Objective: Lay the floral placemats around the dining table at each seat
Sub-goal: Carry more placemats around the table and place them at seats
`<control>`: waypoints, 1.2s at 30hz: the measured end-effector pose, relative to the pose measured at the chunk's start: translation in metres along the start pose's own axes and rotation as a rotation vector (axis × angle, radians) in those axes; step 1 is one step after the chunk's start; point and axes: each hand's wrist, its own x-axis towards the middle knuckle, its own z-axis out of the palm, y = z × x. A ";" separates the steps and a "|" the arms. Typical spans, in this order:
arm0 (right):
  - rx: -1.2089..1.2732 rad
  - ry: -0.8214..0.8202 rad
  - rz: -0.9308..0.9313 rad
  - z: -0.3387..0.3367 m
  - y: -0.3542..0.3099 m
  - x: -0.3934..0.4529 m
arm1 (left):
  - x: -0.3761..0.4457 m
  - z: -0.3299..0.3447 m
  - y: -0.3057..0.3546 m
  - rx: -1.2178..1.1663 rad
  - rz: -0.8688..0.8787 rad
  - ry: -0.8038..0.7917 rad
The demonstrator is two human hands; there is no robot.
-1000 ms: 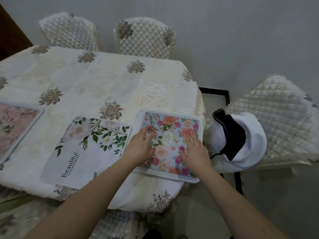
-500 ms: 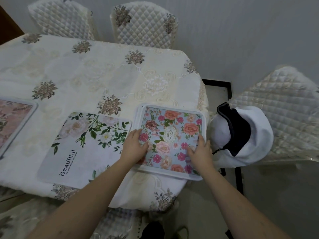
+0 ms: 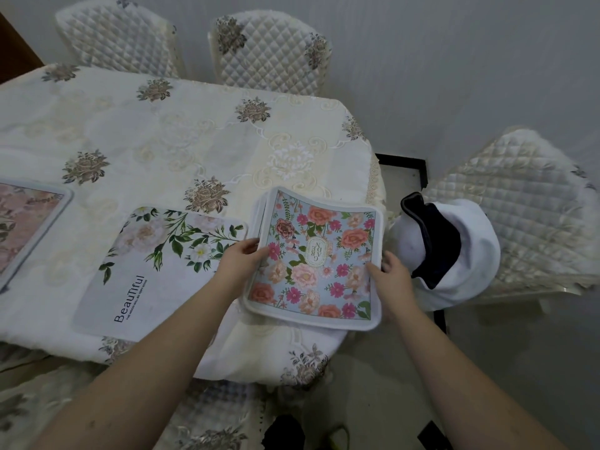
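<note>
The blue floral placemat [image 3: 316,258] looks light and floppy, its far edge curling upward. The left hand [image 3: 238,264] and right hand [image 3: 391,277] pinch its opposite side edges, fingers curled round them, which seems the best hold to keep it flat above the desk [image 3: 194,141].

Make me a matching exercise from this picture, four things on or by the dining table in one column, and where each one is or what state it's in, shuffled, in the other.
Things
1. blue floral placemat
2. Beautiful placemat
3. pink placemat
4. white cap

Places or states
A. lying flat on the tablecloth, middle of the near edge
B. on the quilted chair at the table's end
C. gripped at both side edges by the left hand and right hand, far edge curling up
D. cut off by the left edge of the picture

Pairs: 1-C, 2-A, 3-D, 4-B
</note>
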 end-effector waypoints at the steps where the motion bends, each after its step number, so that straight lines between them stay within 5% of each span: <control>1: -0.009 -0.018 0.001 -0.001 -0.001 -0.002 | -0.003 -0.001 0.002 0.046 0.017 -0.004; 16: 0.335 -0.211 -0.062 -0.026 -0.021 -0.088 | -0.111 -0.044 0.015 -0.051 0.146 0.006; 29: 0.334 -0.410 -0.143 -0.085 -0.015 -0.180 | -0.276 -0.054 -0.015 -0.332 0.121 0.169; 36: 0.310 -0.560 -0.098 -0.064 -0.007 -0.229 | -0.365 -0.094 -0.049 -0.348 0.142 0.265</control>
